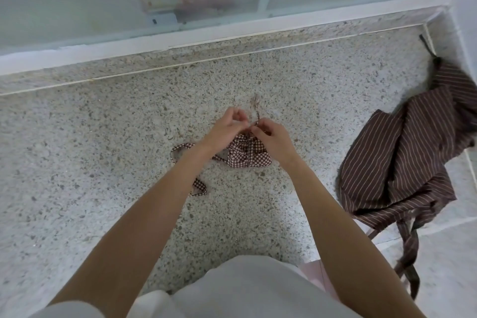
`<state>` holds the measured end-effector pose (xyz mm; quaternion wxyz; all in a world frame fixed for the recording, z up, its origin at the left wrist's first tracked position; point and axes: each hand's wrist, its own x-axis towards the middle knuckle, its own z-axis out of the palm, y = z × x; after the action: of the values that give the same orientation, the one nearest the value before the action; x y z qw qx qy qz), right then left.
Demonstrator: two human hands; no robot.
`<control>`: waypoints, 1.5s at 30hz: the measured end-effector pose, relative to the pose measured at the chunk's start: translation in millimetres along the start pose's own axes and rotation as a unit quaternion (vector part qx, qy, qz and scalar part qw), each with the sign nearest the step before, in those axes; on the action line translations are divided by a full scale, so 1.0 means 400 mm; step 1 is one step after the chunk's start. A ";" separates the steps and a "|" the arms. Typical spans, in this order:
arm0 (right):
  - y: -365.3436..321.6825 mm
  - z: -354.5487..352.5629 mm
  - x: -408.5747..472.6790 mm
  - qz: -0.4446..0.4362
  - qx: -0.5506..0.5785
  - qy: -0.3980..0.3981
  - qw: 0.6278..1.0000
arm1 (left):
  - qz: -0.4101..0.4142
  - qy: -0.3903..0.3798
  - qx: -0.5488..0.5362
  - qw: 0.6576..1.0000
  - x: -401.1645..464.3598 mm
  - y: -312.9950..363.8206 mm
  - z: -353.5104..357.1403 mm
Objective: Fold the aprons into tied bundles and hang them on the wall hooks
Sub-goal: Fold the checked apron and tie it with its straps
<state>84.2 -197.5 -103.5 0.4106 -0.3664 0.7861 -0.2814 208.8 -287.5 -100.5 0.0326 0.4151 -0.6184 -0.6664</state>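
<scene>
Checked apron bundle [247,153] lengthwise left-right.

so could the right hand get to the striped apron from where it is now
Probably yes. The striped apron lies on the bare floor to the right hand's own side with nothing between them, but that hand's fingers are busy pinching the checked apron's strap, so it must let go first.

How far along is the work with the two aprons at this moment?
Done: the checked apron is already folded into a small bundle on the floor. In hand: the left hand and right hand pinch its strap above it, apparently tying. Left: the striped apron lies unfolded, and nothing is hung yet.
</scene>
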 end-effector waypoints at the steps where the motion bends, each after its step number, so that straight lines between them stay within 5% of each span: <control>1: 0.001 0.001 0.002 0.004 -0.008 0.006 1.000 | -0.004 -0.002 0.021 1.000 -0.006 -0.013 0.000; 10: -0.014 0.031 -0.046 -0.044 -0.071 0.066 0.994 | 0.026 0.053 0.007 0.998 -0.065 -0.059 0.028; 19: -0.019 0.004 -0.079 -0.096 -0.171 -0.002 0.981 | 0.033 0.041 0.079 0.996 -0.078 -0.055 0.011; 24: -0.012 0.005 -0.095 -0.130 -0.244 0.034 0.960 | 0.046 0.027 0.114 0.992 -0.096 -0.062 0.018; 35: -0.027 0.000 -0.116 -0.049 -0.116 0.021 0.992 | 0.125 0.047 0.169 0.977 -0.096 -0.067 0.047; 41: -0.028 -0.023 -0.109 -0.004 -0.050 -0.064 0.997 | 0.075 0.036 0.101 0.991 -0.106 -0.067 0.040; 45: -0.022 -0.038 -0.112 0.025 0.035 -0.001 0.999 | 0.042 0.038 0.040 0.998 -0.110 -0.070 0.042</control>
<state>91.9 -164.2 -69.7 0.4311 -0.3325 0.7842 -0.2976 240.6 -243.0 -103.7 0.0675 0.4149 -0.6597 -0.6229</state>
